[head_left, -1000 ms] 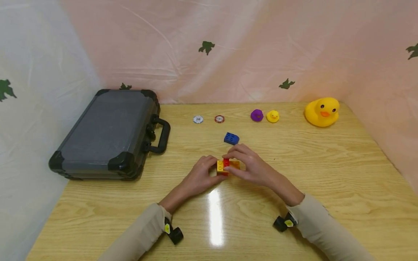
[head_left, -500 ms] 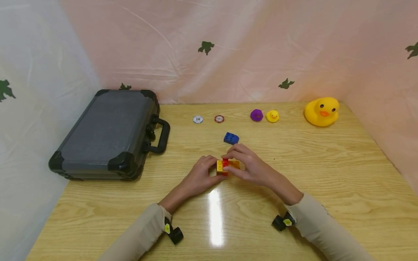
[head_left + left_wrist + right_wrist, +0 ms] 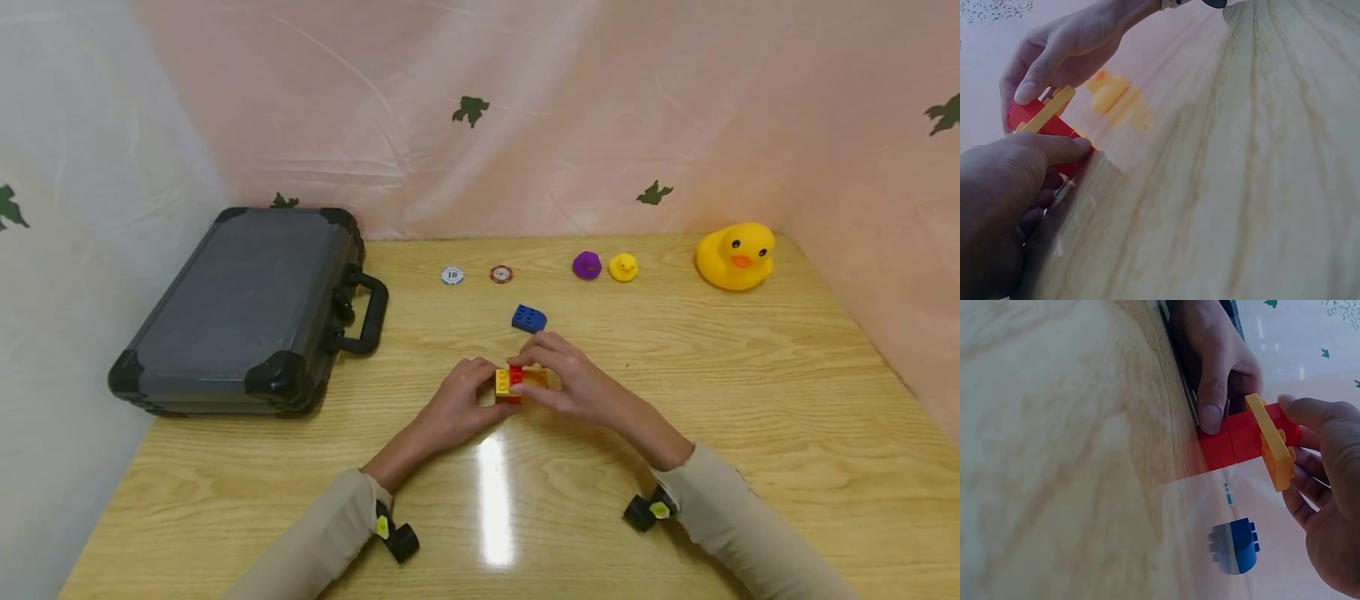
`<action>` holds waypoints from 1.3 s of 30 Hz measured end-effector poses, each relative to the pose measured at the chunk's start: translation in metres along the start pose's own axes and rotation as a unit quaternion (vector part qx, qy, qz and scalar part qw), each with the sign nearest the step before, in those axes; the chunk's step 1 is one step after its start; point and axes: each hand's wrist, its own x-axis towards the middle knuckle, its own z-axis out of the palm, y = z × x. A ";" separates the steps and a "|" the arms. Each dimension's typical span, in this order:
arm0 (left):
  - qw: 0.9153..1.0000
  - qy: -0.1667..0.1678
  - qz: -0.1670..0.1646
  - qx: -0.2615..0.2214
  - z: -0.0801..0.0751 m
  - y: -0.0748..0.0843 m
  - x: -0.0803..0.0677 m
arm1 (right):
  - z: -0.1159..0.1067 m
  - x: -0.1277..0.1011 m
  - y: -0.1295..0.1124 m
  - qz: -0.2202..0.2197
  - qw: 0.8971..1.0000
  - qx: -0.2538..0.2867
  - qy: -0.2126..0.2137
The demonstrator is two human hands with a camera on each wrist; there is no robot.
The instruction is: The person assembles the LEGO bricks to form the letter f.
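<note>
Counter (image 3: 750, 400) of glossy wood grain, carrying everything shown. Grey case (image 3: 240, 308) lying flat, well to the left of the grip, handle turned toward it. Large yellow duck (image 3: 735, 256) far beyond and to the right; small yellow duck (image 3: 623, 267) and purple duck (image 3: 587, 265) side by side beyond; two chips (image 3: 476, 274) beyond and slightly left.

Left hand (image 3: 457, 408) curled round the left end of the brick assembly (image 3: 517, 383), thumb pressed flat against its red side (image 3: 1222, 447). Right hand (image 3: 581, 387) pinching the right end, fingertips (image 3: 1300, 412) over the top, orange plate (image 3: 1269, 447) standing on edge against the red bricks. Assembly held low, at or just above the counter, between both hands. Blue brick (image 3: 529, 317) loose just beyond the grip, untouched.

Judged light, rigid, smooth-sided and somewhat slippery; unlikely to break, though joints may pop apart under twist. Best held by opposite flat faces, clear of the studs.
</note>
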 end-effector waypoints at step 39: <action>1.000 -0.004 -0.014 -0.009 0.001 0.000 0.000 | -0.025 0.007 0.035 0.104 0.995 0.001 0.005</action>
